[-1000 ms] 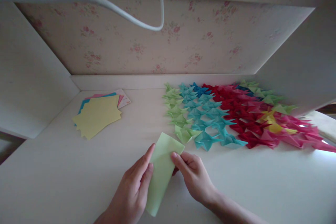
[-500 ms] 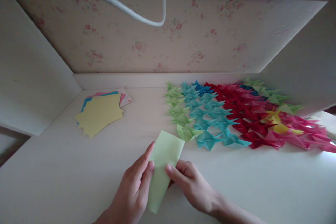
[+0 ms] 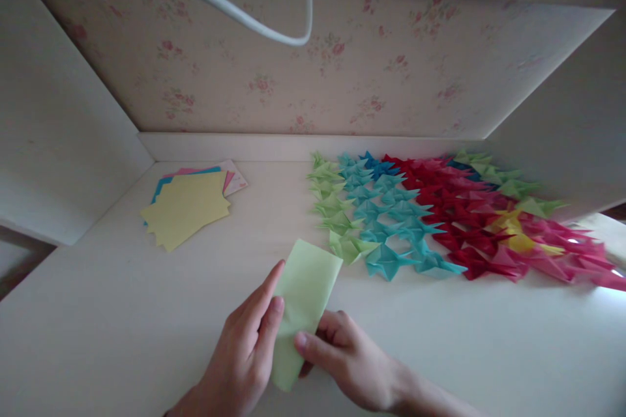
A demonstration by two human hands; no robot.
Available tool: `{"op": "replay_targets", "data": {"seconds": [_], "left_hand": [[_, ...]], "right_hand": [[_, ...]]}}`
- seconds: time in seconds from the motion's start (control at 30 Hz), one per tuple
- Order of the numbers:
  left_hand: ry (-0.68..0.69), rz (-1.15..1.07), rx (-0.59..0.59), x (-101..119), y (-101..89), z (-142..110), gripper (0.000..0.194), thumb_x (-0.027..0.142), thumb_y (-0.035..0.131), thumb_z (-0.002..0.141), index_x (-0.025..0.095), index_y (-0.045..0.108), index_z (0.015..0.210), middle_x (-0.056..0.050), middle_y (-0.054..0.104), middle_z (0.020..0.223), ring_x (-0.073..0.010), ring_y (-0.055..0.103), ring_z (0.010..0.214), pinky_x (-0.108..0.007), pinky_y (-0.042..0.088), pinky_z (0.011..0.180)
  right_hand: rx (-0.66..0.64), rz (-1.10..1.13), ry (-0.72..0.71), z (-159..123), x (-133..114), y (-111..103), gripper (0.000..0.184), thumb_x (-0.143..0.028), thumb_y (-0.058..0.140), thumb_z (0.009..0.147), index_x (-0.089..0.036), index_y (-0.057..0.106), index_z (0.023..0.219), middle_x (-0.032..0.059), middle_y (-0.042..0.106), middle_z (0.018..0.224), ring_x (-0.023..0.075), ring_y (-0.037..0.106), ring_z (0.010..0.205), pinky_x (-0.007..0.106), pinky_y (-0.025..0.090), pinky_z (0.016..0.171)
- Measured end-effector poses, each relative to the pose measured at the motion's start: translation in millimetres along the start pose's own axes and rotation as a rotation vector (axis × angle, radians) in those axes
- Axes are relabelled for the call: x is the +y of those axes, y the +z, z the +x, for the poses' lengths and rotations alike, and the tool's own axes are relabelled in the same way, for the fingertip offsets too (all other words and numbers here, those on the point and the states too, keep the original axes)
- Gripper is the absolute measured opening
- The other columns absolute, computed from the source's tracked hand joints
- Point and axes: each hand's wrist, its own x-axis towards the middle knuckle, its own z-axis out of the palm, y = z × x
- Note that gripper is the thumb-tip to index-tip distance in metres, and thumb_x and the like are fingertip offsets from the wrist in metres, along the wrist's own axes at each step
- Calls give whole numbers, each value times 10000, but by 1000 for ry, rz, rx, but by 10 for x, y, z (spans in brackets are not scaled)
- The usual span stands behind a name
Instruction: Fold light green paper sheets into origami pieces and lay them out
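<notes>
Between my two hands is a light green sheet of paper (image 3: 309,280), folded into a long narrow rectangle and tilted, its top leaning right. My left hand (image 3: 247,339) grips the left long edge, thumb on the front face and the other fingers behind. My right hand (image 3: 347,352) pinches the right edge near the lower end, its thumb pressed on the front and its curled fingers partly hidden behind. Just beyond the paper's upper right corner sits a light green folded paper crane (image 3: 349,247), the nearest of several in rows.
Rows of folded cranes spread across the right of the white table (image 3: 122,326): turquoise ones (image 3: 386,262), red ones (image 3: 469,234), pink ones and a yellow one (image 3: 516,231). At left lies a stack of paper sheets (image 3: 188,205), yellow on top. A white cable (image 3: 235,10) hangs overhead.
My right thumb and fingers have slid down along the paper's right edge, from near its top corner to near its lower end. My left hand keeps its grip with little movement.
</notes>
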Motion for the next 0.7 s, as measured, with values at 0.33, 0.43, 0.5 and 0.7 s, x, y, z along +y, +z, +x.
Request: {"op": "replay_targets", "data": {"seconds": [0.33, 0.43, 0.5, 0.7], "left_hand": [[-39, -43, 33, -9, -11, 2, 473, 279, 428, 1023, 203, 449, 1489, -94, 557, 1473, -233, 543, 1334, -329, 501, 1061], [-67, -62, 36, 0, -12, 5, 483, 289, 436, 1022, 214, 432, 1500, -88, 532, 1496, -235, 507, 1365, -348, 472, 1091], [-90, -79, 31, 0, -9, 9, 487, 299, 437, 1025, 224, 422, 1506, -79, 512, 1515, -234, 477, 1389, -360, 442, 1118], [-185, -158, 43, -18, 12, 22, 481, 372, 444, 1025, 215, 443, 1480, -104, 554, 1483, -248, 529, 1349, -346, 484, 1067]], "right_hand": [[-107, 43, 35, -15, -5, 33, 426, -510, 576, 930, -137, 773, 874, 74, 771, 788, 173, 726, 724, 251, 559, 714], [-95, 43, 33, -30, 4, 27, 296, -406, 615, 923, -157, 775, 916, 64, 797, 856, 184, 748, 778, 254, 562, 737], [-96, -6, 44, -42, -7, 19, 210, -325, 645, 898, -165, 781, 885, 53, 807, 850, 190, 753, 766, 251, 561, 717], [-107, -87, 67, -62, -27, -5, 212, -341, 634, 903, -164, 750, 893, 64, 814, 838, 180, 757, 740, 241, 559, 693]]}}
